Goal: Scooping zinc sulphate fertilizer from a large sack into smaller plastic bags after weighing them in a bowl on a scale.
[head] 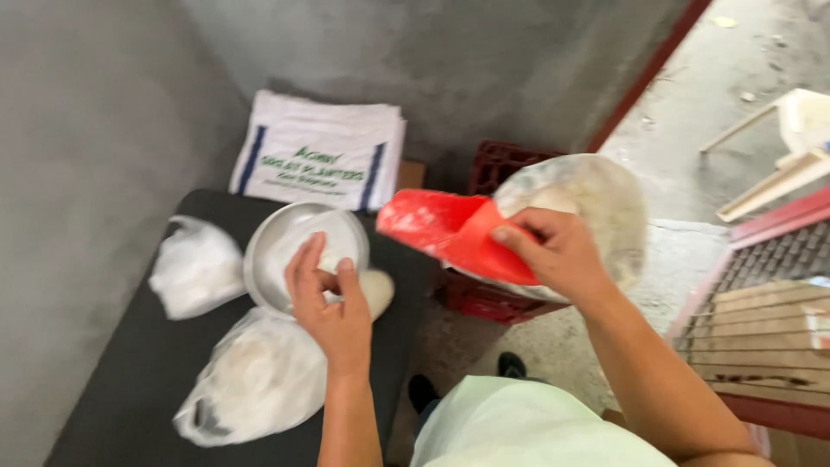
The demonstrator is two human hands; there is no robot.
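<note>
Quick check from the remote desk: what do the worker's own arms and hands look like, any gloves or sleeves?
Both are bare: the left hand and right hand wear no gloves, rings or watch that show, and no sleeves cover the forearms. A pale green shirt shows below.

This looks like a rough storeroom or back work area of a small food business. Bare grey cement walls close in a dark flat worktop. A stack of folded white woven sacks with blue stripes lies against the wall, a red plastic crate stands on the speckled concrete floor, and clear plastic bags of white powder lie about.
</note>
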